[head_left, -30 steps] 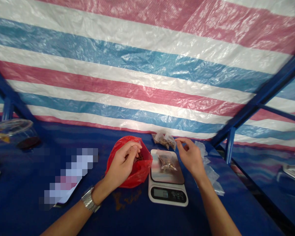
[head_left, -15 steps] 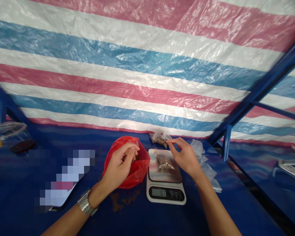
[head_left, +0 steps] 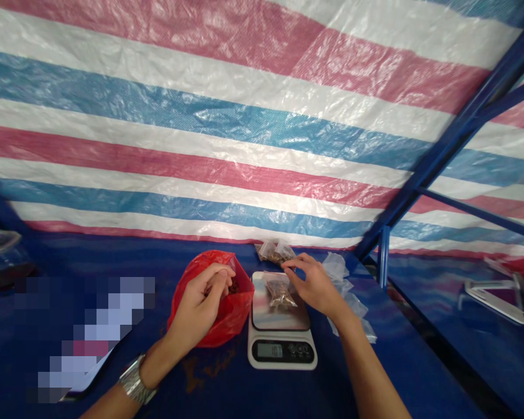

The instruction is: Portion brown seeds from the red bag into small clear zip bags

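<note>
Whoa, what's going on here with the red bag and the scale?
A person's left hand is curled over the open red bag; what it holds, if anything, is hidden. The right hand is at the scale, where a small filled bag lies. More filled bags sit behind it, and see-through bags lie to the right.

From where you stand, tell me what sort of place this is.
Probably a makeshift stall or work booth: striped plastic sheeting, blue frame bars and a digital scale suggest it.
</note>
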Demonstrator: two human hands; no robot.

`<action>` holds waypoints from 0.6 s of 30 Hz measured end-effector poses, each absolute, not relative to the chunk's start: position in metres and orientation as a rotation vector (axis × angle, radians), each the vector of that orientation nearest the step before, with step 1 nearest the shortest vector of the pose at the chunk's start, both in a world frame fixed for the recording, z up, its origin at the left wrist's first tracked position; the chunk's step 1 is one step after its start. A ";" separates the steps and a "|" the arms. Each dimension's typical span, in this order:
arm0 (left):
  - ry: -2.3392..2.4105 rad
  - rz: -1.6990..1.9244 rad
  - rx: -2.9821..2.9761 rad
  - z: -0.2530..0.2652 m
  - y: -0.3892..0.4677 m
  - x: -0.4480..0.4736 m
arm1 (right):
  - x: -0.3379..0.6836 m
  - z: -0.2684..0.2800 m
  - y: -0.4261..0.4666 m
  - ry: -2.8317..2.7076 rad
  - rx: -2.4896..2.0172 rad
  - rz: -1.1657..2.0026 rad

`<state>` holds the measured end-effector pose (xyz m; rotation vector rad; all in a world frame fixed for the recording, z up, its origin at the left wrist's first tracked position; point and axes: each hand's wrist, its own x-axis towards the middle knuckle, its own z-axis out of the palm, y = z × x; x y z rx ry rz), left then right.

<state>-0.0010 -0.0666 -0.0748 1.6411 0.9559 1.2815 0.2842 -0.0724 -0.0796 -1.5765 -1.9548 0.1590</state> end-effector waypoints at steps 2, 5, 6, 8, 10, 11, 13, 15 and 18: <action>0.971 1.273 1.655 -0.074 -0.067 -0.001 | 0.285 -0.084 -0.072 -1.975 -1.621 0.136; 0.973 1.272 1.670 -0.074 -0.067 0.000 | 0.283 -0.090 -0.071 -2.016 -1.672 0.099; 0.974 1.271 1.675 -0.074 -0.068 0.000 | 0.282 -0.091 -0.070 -2.025 -1.684 0.087; 0.979 1.266 1.686 -0.074 -0.068 0.001 | 0.280 -0.092 -0.070 -2.044 -1.699 0.079; 0.988 1.248 1.697 -0.075 -0.067 0.001 | 0.279 -0.093 -0.070 -2.056 -1.705 0.081; 0.992 1.239 1.701 -0.076 -0.067 0.001 | 0.278 -0.093 -0.070 -2.058 -1.706 0.082; 0.995 1.226 1.706 -0.077 -0.066 0.001 | 0.277 -0.093 -0.070 -2.052 -1.712 0.075; 0.995 1.225 1.710 -0.078 -0.066 0.001 | 0.277 -0.093 -0.069 -2.044 -1.719 0.062; 0.997 1.228 1.712 -0.079 -0.066 0.001 | 0.277 -0.095 -0.069 -2.045 -1.718 0.057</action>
